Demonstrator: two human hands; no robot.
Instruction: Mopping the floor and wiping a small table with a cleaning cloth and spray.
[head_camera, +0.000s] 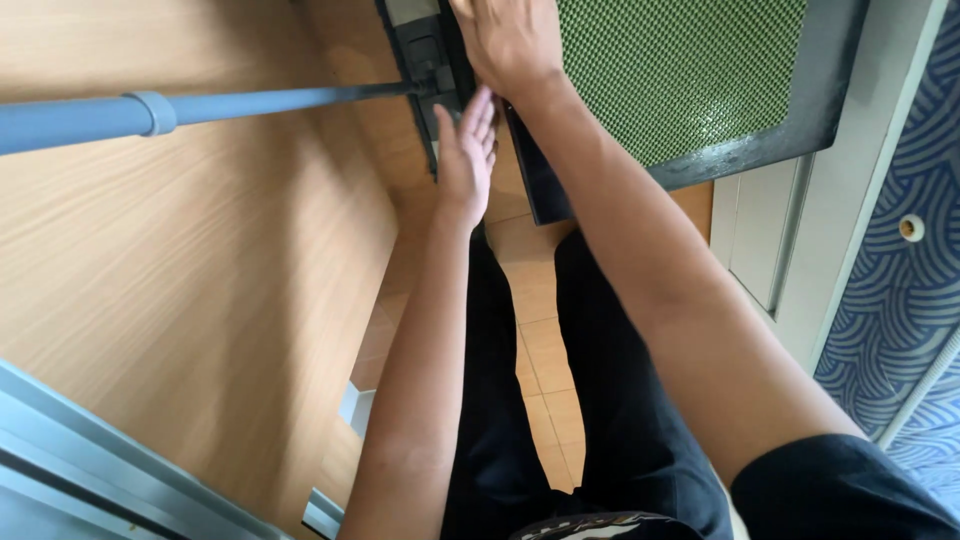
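Observation:
A flat mop head (425, 70), dark grey, lies on the floor near the top centre, joined to a long grey-blue handle (150, 113) that runs off to the left. My left hand (466, 155) rests flat against the mop head's near edge, fingers straight and together. Above it, my right hand (508, 40) presses down on the top of the mop head beside a green mat (680, 70). Whether the right fingers grip anything is hidden.
The green mat has a dark rubber border (790, 135). A wooden panel (180, 260) fills the left side. Orange-brown floor tiles (545, 330) show between my black-trousered legs. A white door frame (850, 200) and a blue patterned floor (910, 290) lie at right.

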